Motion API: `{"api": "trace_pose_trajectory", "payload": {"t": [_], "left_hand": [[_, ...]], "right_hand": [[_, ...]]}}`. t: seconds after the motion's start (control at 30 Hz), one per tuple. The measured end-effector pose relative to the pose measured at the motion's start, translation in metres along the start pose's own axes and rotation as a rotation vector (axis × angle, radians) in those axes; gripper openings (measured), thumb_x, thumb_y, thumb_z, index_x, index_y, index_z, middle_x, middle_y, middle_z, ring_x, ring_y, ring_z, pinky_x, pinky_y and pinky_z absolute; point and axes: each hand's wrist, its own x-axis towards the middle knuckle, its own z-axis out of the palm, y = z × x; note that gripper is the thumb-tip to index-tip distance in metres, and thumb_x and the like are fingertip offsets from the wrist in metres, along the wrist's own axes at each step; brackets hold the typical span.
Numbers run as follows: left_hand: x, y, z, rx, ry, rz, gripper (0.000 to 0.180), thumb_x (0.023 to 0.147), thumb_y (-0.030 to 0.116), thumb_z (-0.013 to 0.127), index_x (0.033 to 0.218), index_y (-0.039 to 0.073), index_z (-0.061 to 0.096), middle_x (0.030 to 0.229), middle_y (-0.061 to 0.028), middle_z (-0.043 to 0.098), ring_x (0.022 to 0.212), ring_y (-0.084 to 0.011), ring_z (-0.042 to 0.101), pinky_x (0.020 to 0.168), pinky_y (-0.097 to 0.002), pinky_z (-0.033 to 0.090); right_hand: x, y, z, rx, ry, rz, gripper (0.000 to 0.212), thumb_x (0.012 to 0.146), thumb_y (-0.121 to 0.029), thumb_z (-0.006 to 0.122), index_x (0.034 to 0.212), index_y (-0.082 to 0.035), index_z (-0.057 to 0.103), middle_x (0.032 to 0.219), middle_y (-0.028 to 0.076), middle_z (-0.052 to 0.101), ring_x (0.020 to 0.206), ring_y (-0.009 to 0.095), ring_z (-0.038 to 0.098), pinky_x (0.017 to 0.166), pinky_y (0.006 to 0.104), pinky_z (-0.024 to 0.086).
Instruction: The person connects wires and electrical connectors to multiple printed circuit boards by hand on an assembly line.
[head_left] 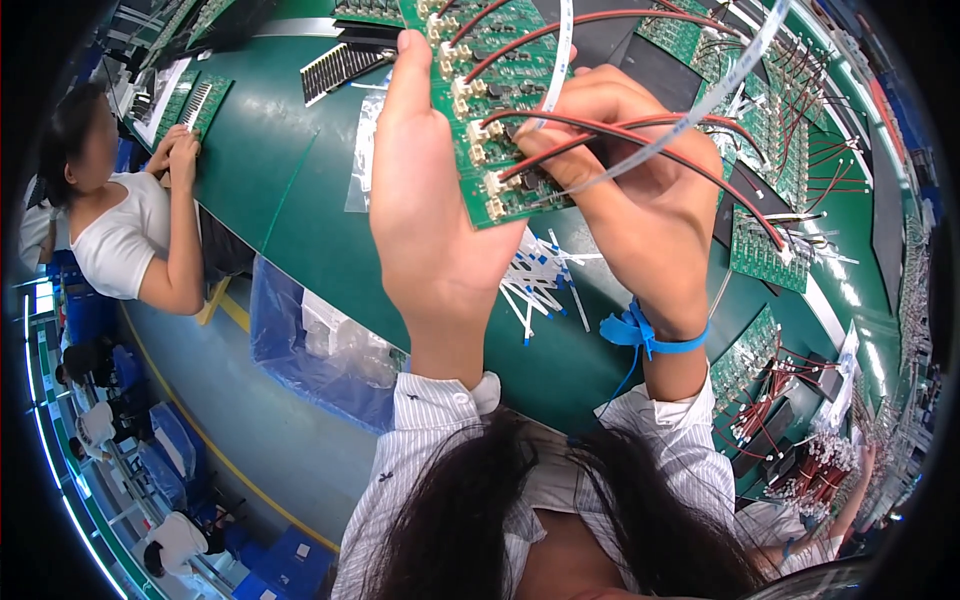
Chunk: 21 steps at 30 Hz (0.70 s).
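My left hand (425,210) grips a green circuit board (500,75) by its edge, thumb up along the side, holding it tilted above the bench. A row of cream connectors (476,130) runs down the board, and red-and-black wire pairs (600,130) trail from some of them to the right. My right hand (640,190) is closed in a pinch at the board's right part, on a white ribbon cable (560,65) that bends up past the fingers. A second ribbon cable (715,95) arcs away to the upper right. The fingertips hide the cable's end.
Loose white-and-blue ribbon cables (540,275) lie on the green bench (310,250) below my hands. More wired boards (770,250) crowd the right side. A blue-lined bin (330,350) stands by the bench edge. A co-worker (125,220) handles a board at left. My right wrist wears a blue strap (655,340).
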Motion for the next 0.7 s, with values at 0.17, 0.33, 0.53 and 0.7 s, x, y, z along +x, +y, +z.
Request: {"api": "trace_pose_trajectory", "payload": {"t": [0.17, 0.33, 0.53, 0.7], "left_hand": [[-0.001, 0.003, -0.004, -0.040, -0.010, -0.001, 0.037, 0.096, 0.033, 0.029, 0.100, 0.004, 0.052, 0.089, -0.0068, 0.060, 0.078, -0.0171, 0.060, 0.072, -0.0304, 0.049], [0.000, 0.006, -0.014, -0.127, -0.138, -0.042, 0.036, 0.096, 0.033, 0.030, 0.100, 0.005, 0.052, 0.090, -0.0070, 0.061, 0.079, -0.0166, 0.060, 0.072, -0.0305, 0.050], [0.012, 0.024, -0.031, -0.326, -0.383, -0.165, 0.046, 0.094, 0.035, 0.026, 0.112, -0.001, 0.047, 0.103, -0.0218, 0.057, 0.094, -0.0318, 0.058, 0.085, -0.0413, 0.047], [0.005, 0.068, -0.054, -0.467, -0.336, 0.000, 0.066, 0.073, 0.006, 0.039, 0.135, -0.004, 0.016, 0.138, -0.0236, 0.017, 0.128, -0.0373, 0.016, 0.107, -0.0521, 0.012]], "right_hand": [[0.001, 0.001, 0.001, -0.003, -0.011, -0.026, 0.010, 0.071, 0.010, 0.062, 0.079, 0.005, 0.062, 0.080, 0.008, 0.057, 0.076, 0.015, 0.054, 0.070, 0.0257, 0.045], [-0.001, 0.001, 0.001, -0.053, 0.006, -0.090, 0.014, 0.072, 0.009, 0.062, 0.086, 0.005, 0.061, 0.086, 0.010, 0.059, 0.084, 0.017, 0.055, 0.080, 0.0308, 0.044], [0.006, -0.015, 0.001, -0.256, 0.140, -0.124, 0.013, 0.079, 0.001, 0.058, 0.090, 0.006, 0.060, 0.094, 0.012, 0.061, 0.087, 0.018, 0.057, 0.084, 0.0308, 0.042], [-0.009, -0.001, -0.015, -0.719, -0.011, -0.085, 0.014, 0.073, -0.003, 0.061, 0.087, -0.005, 0.062, 0.083, 0.009, 0.060, 0.067, 0.023, 0.059, 0.062, 0.0328, 0.046]]}}
